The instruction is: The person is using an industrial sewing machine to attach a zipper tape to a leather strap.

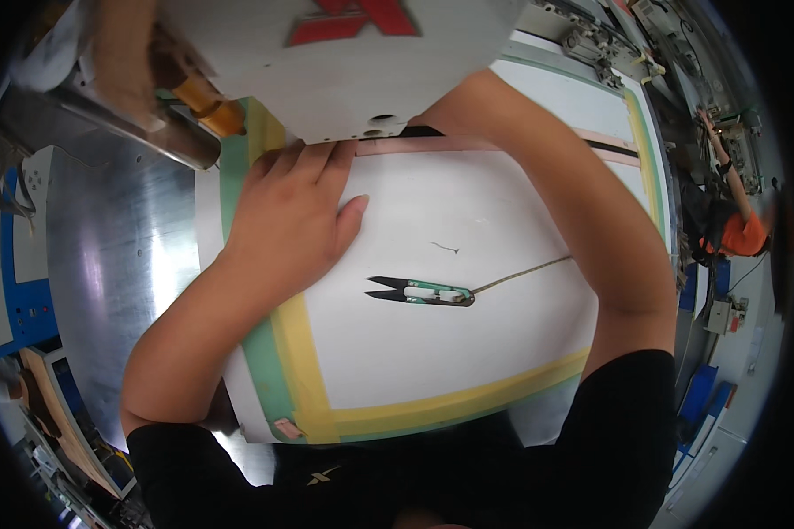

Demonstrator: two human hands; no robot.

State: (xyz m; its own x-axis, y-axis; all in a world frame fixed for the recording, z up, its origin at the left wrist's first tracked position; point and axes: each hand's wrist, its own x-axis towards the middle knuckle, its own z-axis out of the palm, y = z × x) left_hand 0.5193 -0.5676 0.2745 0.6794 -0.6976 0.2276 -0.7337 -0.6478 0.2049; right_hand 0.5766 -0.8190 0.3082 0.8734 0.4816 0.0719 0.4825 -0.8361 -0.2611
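My left hand (291,207) lies flat on a white board (432,353), fingers stretched forward and thumb apart. Its fingertips reach a pink strip (432,145) at the lower edge of a white machine head (362,79). My right arm bends round from the right, and the back of my right hand (454,113) shows beside the machine head; its fingers are hidden behind it. Between my arms lies a pair of thread snips (421,292) with black blades pointing left. A thin cord (520,271) runs from the snips toward my right forearm. Above them rests a short loose thread (445,248).
Yellow tape (302,361) and green tape (260,357) border the board. A shiny metal table surface (150,256) extends at the left. A metal cylinder (141,128) juts out beside the machine head. Far right, a person in orange (741,236) stands by other equipment.
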